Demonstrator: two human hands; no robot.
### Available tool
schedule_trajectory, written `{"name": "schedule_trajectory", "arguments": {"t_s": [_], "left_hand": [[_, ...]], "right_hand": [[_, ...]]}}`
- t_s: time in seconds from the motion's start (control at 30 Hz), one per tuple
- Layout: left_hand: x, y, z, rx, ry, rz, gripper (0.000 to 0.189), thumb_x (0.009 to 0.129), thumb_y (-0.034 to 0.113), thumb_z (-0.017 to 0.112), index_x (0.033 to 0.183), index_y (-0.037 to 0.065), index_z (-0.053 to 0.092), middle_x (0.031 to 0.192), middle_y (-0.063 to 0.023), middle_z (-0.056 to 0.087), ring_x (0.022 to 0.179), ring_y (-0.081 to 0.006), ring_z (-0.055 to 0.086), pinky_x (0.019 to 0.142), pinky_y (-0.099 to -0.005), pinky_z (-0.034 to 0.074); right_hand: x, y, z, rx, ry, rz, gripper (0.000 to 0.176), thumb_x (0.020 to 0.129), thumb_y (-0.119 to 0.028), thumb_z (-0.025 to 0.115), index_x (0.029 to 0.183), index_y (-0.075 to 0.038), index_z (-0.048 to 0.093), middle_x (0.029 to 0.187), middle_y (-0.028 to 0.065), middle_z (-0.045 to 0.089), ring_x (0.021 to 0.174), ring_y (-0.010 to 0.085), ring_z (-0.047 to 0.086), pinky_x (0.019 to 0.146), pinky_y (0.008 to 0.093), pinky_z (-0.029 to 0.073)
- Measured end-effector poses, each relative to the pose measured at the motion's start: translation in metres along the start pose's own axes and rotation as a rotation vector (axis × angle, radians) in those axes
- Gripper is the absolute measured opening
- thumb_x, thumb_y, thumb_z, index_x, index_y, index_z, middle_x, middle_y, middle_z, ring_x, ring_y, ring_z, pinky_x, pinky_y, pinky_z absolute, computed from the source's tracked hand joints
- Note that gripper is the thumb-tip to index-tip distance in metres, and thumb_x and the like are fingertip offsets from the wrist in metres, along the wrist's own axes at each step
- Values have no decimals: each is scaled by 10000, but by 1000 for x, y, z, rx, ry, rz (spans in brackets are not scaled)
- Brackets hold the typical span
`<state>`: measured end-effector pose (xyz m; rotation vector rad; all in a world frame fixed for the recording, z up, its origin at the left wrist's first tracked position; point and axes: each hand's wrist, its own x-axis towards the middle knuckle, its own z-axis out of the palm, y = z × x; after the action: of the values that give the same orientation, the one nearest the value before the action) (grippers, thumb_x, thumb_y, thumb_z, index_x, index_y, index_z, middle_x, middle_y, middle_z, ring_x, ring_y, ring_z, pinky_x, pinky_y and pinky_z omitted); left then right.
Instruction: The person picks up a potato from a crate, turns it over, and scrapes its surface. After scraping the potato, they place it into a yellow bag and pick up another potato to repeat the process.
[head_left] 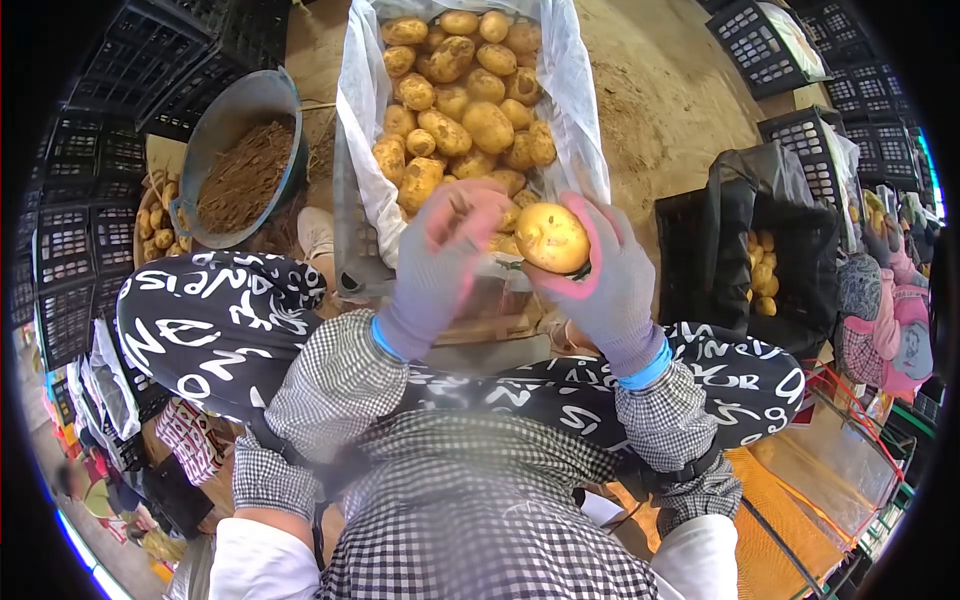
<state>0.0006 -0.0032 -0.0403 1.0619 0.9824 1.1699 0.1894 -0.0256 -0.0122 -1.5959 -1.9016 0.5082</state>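
Observation:
A yellow potato (552, 238) is gripped in my right hand (600, 270), over the near end of a crate (365, 200) lined with white sheeting and filled with potatoes (460, 120). My left hand (445, 260) is beside it on the left, blurred by motion, its fingers partly curled; whether anything is between them is not clear. Both hands wear grey and pink gloves with blue bands at the wrists.
A blue-rimmed tub (290, 90) of soil stands at left, near a basket of potatoes (160, 225). At right, a black-lined crate (690, 250) holds potatoes. Black crates (75, 240) are stacked around. People in pink (890, 320) sit far right.

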Motion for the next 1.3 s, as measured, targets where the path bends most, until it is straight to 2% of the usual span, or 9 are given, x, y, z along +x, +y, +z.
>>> {"name": "schedule_trajectory", "arguments": {"t_s": [0.07,0.3,0.73,0.8,0.9,1.03,1.17,1.27,1.3], "left_hand": [[-2,6,12,283,-68,190,204,907,135,643,1042,-16,623,1157,-84,615,1012,-166,598,926,-315,473],[6,10,3,-207,-125,-221,206,951,141,607,1063,-30,629,1085,-68,648,993,-135,591,925,-289,473],[-1,26,12,138,-265,-95,176,942,132,625,1033,-15,656,1046,-80,642,967,-138,604,877,-278,502],[6,8,7,109,-221,22,177,946,135,619,1015,-26,644,1061,-86,635,964,-137,604,853,-268,512],[6,9,2,-172,69,-237,180,955,135,603,986,-41,626,1084,-94,630,965,-145,608,838,-273,513],[4,13,-2,11,-65,-18,257,937,156,635,1089,-48,601,1106,-117,624,1067,-173,588,945,-319,475],[-6,15,16,321,-200,214,591,857,174,742,1323,-38,448,1227,-119,556,1131,-166,544,980,-315,456],[-9,12,25,-508,-194,-360,909,787,133,807,1472,-3,225,1340,-106,461,1191,-183,517,1021,-333,442],[-8,15,23,-420,-211,-337,907,772,103,809,1470,-2,239,1341,-102,461,1205,-183,511,1033,-334,435]], "right_hand": [[0,0,-1,41,-49,17,694,634,-253,859,1238,-60,577,1149,151,617,1011,335,641,835,372,536],[-5,-5,2,239,-107,94,681,634,-268,874,1209,-37,590,1105,146,632,1004,281,648,862,360,519],[-1,-16,-7,82,-166,83,717,598,-265,883,1218,-57,588,1078,141,635,1001,313,644,851,373,528],[-3,-12,-4,45,-155,40,717,599,-261,884,1221,-64,586,1093,141,634,1002,325,643,844,380,534],[-2,-9,-3,71,-61,-13,696,607,-246,879,1217,-75,591,1103,139,631,984,315,651,829,378,539],[0,-6,-4,35,-3,23,680,620,-240,872,1220,-79,595,1106,134,631,967,317,653,815,381,543],[-1,1,-4,-50,20,-105,648,656,-188,828,1248,-79,587,1124,133,629,959,330,649,824,381,539],[3,4,-9,-169,43,-326,609,699,-110,756,1278,-65,574,1175,153,619,967,337,649,856,374,528],[5,4,-11,-215,44,-411,597,714,-81,729,1288,-58,569,1194,162,615,971,339,649,869,371,524]]}}
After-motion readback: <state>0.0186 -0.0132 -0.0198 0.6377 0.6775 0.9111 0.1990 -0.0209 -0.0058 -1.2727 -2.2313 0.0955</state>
